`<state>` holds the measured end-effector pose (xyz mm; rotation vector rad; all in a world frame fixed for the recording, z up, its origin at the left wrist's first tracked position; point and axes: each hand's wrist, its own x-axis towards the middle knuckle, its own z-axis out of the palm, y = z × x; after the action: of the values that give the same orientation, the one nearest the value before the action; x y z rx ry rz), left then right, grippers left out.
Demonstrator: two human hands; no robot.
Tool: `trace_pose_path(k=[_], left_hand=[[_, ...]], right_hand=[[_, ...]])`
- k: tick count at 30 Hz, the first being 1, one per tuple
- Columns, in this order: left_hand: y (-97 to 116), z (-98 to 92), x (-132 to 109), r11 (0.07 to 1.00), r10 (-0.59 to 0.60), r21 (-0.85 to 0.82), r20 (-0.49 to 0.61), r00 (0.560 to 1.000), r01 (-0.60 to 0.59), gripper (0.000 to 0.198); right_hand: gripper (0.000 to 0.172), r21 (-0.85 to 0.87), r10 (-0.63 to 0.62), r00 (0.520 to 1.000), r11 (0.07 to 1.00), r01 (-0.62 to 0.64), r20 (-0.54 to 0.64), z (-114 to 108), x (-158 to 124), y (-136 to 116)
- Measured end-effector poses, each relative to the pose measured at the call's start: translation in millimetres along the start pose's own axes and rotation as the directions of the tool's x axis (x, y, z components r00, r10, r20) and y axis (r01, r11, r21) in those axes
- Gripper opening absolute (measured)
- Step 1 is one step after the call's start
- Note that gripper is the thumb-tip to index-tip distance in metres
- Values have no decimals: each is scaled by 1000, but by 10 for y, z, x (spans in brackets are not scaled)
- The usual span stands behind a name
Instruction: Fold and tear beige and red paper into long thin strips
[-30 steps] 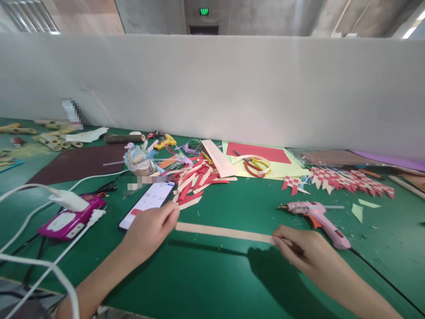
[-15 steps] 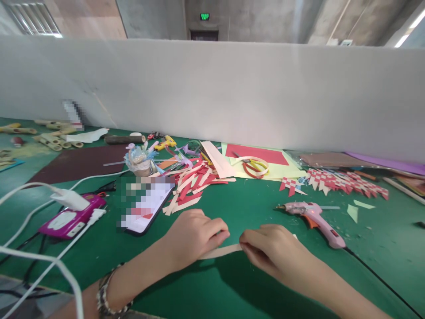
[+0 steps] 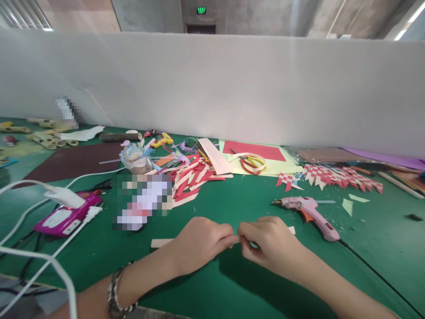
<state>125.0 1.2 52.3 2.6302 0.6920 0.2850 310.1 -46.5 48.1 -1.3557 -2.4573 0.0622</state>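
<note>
Both hands meet just above the green tabletop, fingertips almost touching. My left hand [image 3: 207, 239] is closed in a pinch on a pale paper strip [image 3: 161, 243], whose flat end sticks out behind the wrist at left. My right hand [image 3: 265, 239] is closed on the same strip from the other side; a short pale end shows beyond its knuckles. Most of the strip between is hidden by the fingers. A pink hot glue gun [image 3: 308, 212] lies to the right of my right hand. Beyond my left hand is a heap of red and pale paper strips [image 3: 192, 177].
A purple power strip [image 3: 71, 217] with white cables and a blurred phone [image 3: 142, 206] lie at left. Scissors [image 3: 250, 164] rest on coloured paper sheets [image 3: 282, 166] at the back. Red-and-pale woven paper pieces [image 3: 341, 179] lie back right, before a white partition [image 3: 212, 84].
My left hand has moved toward my right hand and gripped the strip close to it. The strip's left end now shows past my left wrist. The view has shifted slightly.
</note>
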Motion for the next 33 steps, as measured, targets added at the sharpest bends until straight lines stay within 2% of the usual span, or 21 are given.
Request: trace_pose_path(k=[3,7,10,12,15,17,18,19,21,23,25,28,30,33], left_hand=[[-21,-19,-9,991,-56,-118,65,996,63,35],[-94,-109,-61,950,-120,-273,133,984,153,34],[-175,-201,-141,922,-144,-341,136,980,183,35],[-225,-264,-194,913,-175,-347,138,975,213,36],[-256,-327,-220,920,-215,-304,139,967,248,36],[-236,-338,-189,940,-193,-254,146,970,225,35],[-217,-336,-163,952,-167,-233,149,974,199,34],[-195,-332,-134,961,-136,-218,154,979,168,34],[-151,-325,-83,971,-79,-211,150,985,110,33],[-124,-326,-55,973,-44,-219,144,989,75,33],[-115,-327,-48,977,-36,-204,140,990,64,33],[-121,-297,-48,992,-46,-109,124,991,60,31],[-128,-251,-42,999,-37,-34,117,992,41,28],[-146,-175,-31,999,8,32,106,994,-12,26]], right_hand=[[14,-55,28,1000,998,-28,5,14,-60,42],[16,-31,112,994,993,-111,15,-77,-205,148],[17,21,206,977,978,-208,53,-159,-382,353],[18,42,315,947,947,-318,69,-201,-518,547],[19,16,467,877,883,-468,-111,-261,-656,757],[19,61,511,825,856,-513,-239,-297,-642,734],[19,88,490,828,870,-486,-271,-309,-601,669],[21,102,431,854,902,-420,-291,-316,-542,577],[21,93,243,959,969,-231,-147,-308,-400,366],[20,96,83,996,992,-81,-18,-281,-273,191],[19,100,55,995,993,-63,82,-249,-195,99],[21,93,153,978,982,-167,142,-206,-159,82],[12,83,161,981,982,-170,105,-175,-147,93],[14,79,84,996,993,-87,42,-116,-109,83]])
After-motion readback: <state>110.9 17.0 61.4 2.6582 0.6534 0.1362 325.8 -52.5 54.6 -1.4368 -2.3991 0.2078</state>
